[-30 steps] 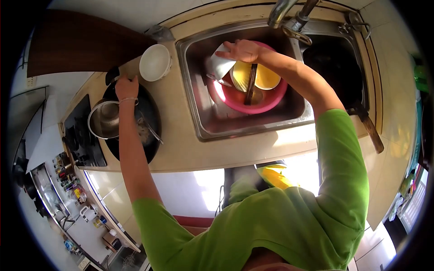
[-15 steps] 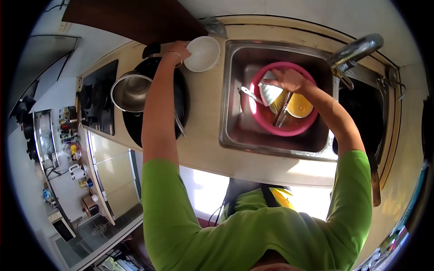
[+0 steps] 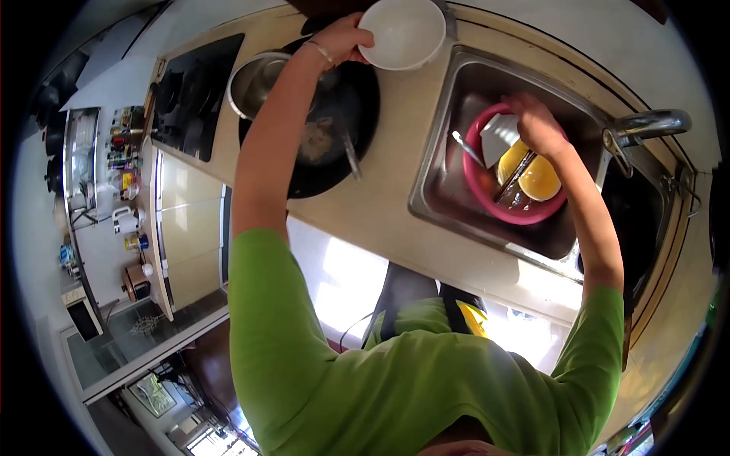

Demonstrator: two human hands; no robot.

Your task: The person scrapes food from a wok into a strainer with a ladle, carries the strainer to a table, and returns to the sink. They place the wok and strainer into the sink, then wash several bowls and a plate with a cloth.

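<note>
My left hand is closed on the rim of a white bowl, above the counter near the wok. My right hand reaches into a pink basin inside the steel sink. Its curled fingers are at the edge of a white ribbed bowl; the fingertips are partly hidden. Beside that bowl lie a yellow bowl and dark chopsticks in water. A white-handled utensil leans over the basin's left rim.
A black wok with a metal utensil in it sits on the counter, next to a steel pot. The faucet stands right of the sink. At far left is a black cooktop.
My head view has shifted, so the counter appears turned. My left hand has lifted the white bowl off the counter. My right hand stays at the ribbed bowl, its fingers now more curled.
</note>
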